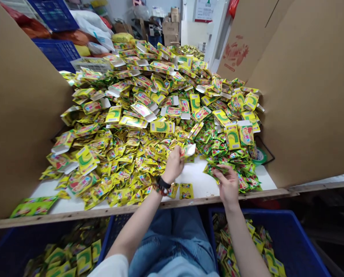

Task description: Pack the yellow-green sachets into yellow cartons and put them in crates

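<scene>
My left hand [174, 164], with dark bands at its wrist, is closed around a small candy box [189, 150] whose white open end points right. To its right, my right hand [228, 185] pinches a green sachet [210, 168] at the edge of the green sachet pile [218, 148]. Below my left hand, a small yellow packet [186, 191] lies flat on the white tabletop [199, 179]. Loose yellow sachets [131, 154] spread to the left of my hands. Behind them rises a heap of yellow boxes [163, 127], many with white flaps out.
Cardboard walls stand at left [22, 115] and right [310, 100]. Below the wooden table edge [102, 212] sit blue crates, one at right [301, 231] and one at left [4, 246], with yellow boxes inside. A green tape roll [260, 157] lies by the right wall.
</scene>
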Tool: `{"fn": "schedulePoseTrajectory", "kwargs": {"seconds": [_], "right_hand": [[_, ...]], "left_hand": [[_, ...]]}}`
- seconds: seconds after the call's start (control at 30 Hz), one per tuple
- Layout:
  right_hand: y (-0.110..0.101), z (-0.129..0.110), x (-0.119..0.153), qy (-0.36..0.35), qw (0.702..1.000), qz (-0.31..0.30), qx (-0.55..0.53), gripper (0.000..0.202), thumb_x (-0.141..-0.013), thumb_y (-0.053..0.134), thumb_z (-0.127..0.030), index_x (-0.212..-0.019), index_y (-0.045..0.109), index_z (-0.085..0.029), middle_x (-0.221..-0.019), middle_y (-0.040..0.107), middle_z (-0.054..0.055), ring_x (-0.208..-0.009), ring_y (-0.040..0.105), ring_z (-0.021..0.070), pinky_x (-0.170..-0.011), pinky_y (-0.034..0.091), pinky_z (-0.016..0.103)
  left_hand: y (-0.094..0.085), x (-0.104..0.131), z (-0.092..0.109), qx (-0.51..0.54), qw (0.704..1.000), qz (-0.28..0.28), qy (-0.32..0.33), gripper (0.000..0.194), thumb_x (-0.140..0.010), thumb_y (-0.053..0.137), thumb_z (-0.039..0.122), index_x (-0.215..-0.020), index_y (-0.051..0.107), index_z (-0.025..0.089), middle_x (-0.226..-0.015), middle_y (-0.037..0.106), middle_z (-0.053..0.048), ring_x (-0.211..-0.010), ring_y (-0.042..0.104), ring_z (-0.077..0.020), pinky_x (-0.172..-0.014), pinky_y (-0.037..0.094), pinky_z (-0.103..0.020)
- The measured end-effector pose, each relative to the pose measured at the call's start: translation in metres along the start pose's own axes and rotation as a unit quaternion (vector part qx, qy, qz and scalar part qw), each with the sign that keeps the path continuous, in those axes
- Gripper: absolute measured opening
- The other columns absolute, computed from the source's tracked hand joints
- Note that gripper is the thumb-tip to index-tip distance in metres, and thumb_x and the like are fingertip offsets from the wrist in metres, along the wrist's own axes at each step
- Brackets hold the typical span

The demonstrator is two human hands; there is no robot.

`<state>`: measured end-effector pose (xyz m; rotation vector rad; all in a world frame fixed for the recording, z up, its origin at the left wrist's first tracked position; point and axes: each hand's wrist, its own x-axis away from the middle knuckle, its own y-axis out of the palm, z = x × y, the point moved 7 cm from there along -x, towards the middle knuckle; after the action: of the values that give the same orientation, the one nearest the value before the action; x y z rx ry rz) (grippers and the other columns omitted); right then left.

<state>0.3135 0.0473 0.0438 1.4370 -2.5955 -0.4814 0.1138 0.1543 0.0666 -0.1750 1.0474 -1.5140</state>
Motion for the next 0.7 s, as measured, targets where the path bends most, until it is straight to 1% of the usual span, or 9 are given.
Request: {"fn": "schedulePoseTrajectory", "kwargs": {"seconds": [0.03,0.1,0.2,0.3,0.37,0.43,0.5,0.57,0.7], "right_hand": [[0.001,-0.006,0.001,0.002,1.000,-0.005,-0.015,0.023,-0.064,0.080,-0.027,-0.084,0.069,-0.022,-0.070,0.070,-0.003,-0.064,0.066,0.0137,-0.065,0.053,0.027],[0.009,-0.016,0.001,0.004,0.999,-0.028,-0.027,0.020,-0.065,0.079,-0.027,-0.083,0.069,-0.024,-0.071,0.070,-0.004,-0.064,0.064,0.0124,-0.064,0.052,0.025],[0.025,-0.022,0.001,0.002,0.995,-0.096,0.019,0.017,-0.066,0.078,-0.028,-0.080,0.069,-0.024,-0.074,0.069,-0.002,-0.067,0.062,0.0140,-0.065,0.052,0.027],[0.037,-0.019,0.002,0.007,0.978,-0.179,0.111,0.014,-0.070,0.074,-0.031,-0.080,0.069,-0.022,-0.080,0.067,0.001,-0.073,0.062,0.0167,-0.066,0.052,0.029],[0.042,-0.022,0.005,-0.023,0.954,-0.221,0.203,0.011,-0.074,0.070,-0.030,-0.082,0.070,-0.022,-0.085,0.064,0.002,-0.080,0.062,0.0186,-0.070,0.051,0.030],[0.048,-0.028,0.011,-0.077,0.912,-0.256,0.311,0.008,-0.078,0.066,-0.024,-0.084,0.072,-0.022,-0.088,0.061,0.003,-0.086,0.061,0.0197,-0.076,0.050,0.033],[0.054,-0.034,0.018,-0.123,0.867,-0.276,0.396,0.014,-0.081,0.061,-0.016,-0.086,0.072,-0.022,-0.087,0.058,0.003,-0.086,0.060,0.0199,-0.079,0.049,0.034],[0.060,-0.037,0.024,-0.151,0.841,-0.284,0.435,0.020,-0.082,0.058,-0.012,-0.094,0.071,-0.022,-0.089,0.059,0.004,-0.086,0.061,0.0204,-0.079,0.050,0.034],[0.063,-0.041,0.035,-0.189,0.829,-0.291,0.438,0.028,-0.086,0.058,-0.013,-0.112,0.064,-0.021,-0.101,0.065,0.007,-0.095,0.063,0.0231,-0.082,0.052,0.036]], "left_hand": [[0.000,0.018,0.009,-0.008,1.000,-0.010,0.021,0.035,-0.074,0.048,0.007,-0.108,0.047,0.016,-0.090,0.056,-0.008,-0.083,0.053,-0.0221,-0.075,0.042,-0.034],[0.000,0.048,0.024,-0.026,0.998,-0.038,0.034,0.049,-0.077,0.054,0.014,-0.123,0.040,0.015,-0.107,0.055,-0.012,-0.097,0.053,-0.0266,-0.083,0.043,-0.040],[0.002,0.076,0.037,-0.026,0.996,-0.086,0.025,0.060,-0.079,0.059,0.021,-0.133,0.034,0.017,-0.114,0.053,-0.013,-0.104,0.053,-0.0287,-0.086,0.045,-0.041],[-0.001,0.087,0.040,-0.029,0.997,-0.072,0.016,0.059,-0.076,0.061,0.019,-0.131,0.038,0.019,-0.111,0.057,-0.011,-0.101,0.056,-0.0282,-0.084,0.047,-0.039],[0.000,0.092,0.041,-0.040,0.997,-0.057,0.020,0.058,-0.074,0.063,0.018,-0.128,0.043,0.019,-0.107,0.060,-0.011,-0.097,0.058,-0.0282,-0.081,0.047,-0.038],[0.006,0.098,0.043,-0.049,0.997,-0.060,0.027,0.056,-0.072,0.063,0.018,-0.126,0.048,0.018,-0.102,0.061,-0.010,-0.094,0.059,-0.0281,-0.079,0.047,-0.038],[0.013,0.105,0.043,-0.041,0.997,-0.068,0.022,0.057,-0.070,0.063,0.018,-0.125,0.049,0.018,-0.099,0.062,-0.009,-0.091,0.060,-0.0276,-0.077,0.048,-0.038],[0.019,0.111,0.041,0.000,0.997,-0.072,0.001,0.058,-0.069,0.063,0.019,-0.125,0.048,0.018,-0.099,0.062,-0.008,-0.090,0.060,-0.0262,-0.077,0.048,-0.036],[0.026,0.121,0.035,0.110,0.989,-0.090,-0.029,0.062,-0.067,0.064,0.020,-0.126,0.046,0.020,-0.104,0.062,-0.007,-0.091,0.061,-0.0235,-0.079,0.049,-0.035]]}}
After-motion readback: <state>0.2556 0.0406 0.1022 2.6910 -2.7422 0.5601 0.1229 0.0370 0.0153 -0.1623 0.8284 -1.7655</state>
